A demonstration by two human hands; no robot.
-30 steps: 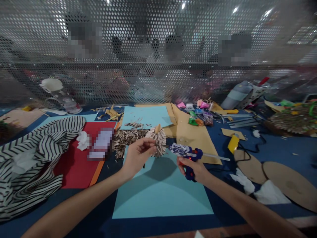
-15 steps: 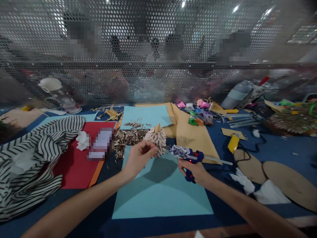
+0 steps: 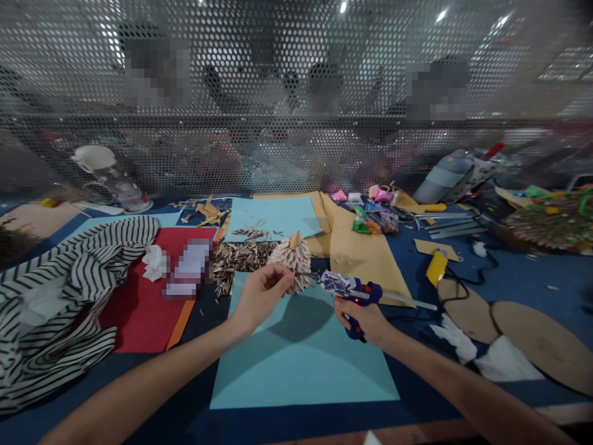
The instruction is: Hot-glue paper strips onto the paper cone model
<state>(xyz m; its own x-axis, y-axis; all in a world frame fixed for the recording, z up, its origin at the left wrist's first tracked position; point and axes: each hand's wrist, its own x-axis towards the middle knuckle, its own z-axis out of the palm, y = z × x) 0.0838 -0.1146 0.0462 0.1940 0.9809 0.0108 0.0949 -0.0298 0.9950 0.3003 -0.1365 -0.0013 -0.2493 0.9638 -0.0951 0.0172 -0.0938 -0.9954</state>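
Head-worn view; faces forward and down over the table (image 3: 532, 275); near left hand (image 3: 259, 296), right hand (image 3: 365, 320).

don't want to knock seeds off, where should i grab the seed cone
Probably the bare paper tip of the seed cone, pinched from above. It stands upright, seeds cover its sides, the left hand is at its left and the glue gun at its right.

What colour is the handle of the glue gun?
Blue; the glue gun shows best in the head view.
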